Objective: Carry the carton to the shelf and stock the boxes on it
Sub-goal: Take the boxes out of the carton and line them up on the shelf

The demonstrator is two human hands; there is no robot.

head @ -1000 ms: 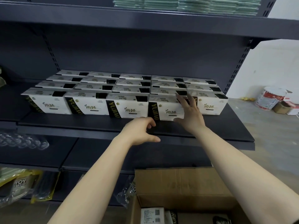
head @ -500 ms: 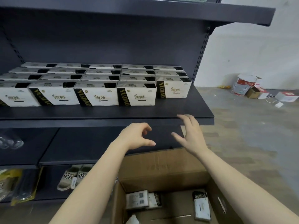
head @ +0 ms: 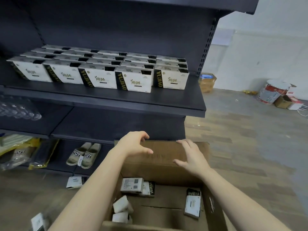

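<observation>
- Left hand above the far flap of the carton, fingers loosely curved, thumb out; grip apart, nothing in it.
- Right hand just beside it over the same flap, fingers spread and nearly straight; grip apart, nothing held.
- Contact between fingertips and cardboard: cannot tell.
- Carton on the floor in front of the shelving, flaps open, under both forearms.
- Inside the carton, a few loose boxes: two overlapping at the far left, two small white ones at the near left, one leaning against the right wall.
- Shelf, dark, at middle height, carrying the stocked boxes: white with black bands and gold lettering, upright, five across and several rows deep, side by side with no clear gaps.
- Fourth box from the left in the front row slightly forward of its neighbours.
- One stray box on the floor left of the carton, at the foot of the shelving.
- Bottom level: a pair of slippers, with yellow packets to their left.
- One level up at the far left: clear plastic items, too blurred to name.
- Far right by the wall: a tilted paint bucket with small cardboard boxes beside it.
</observation>
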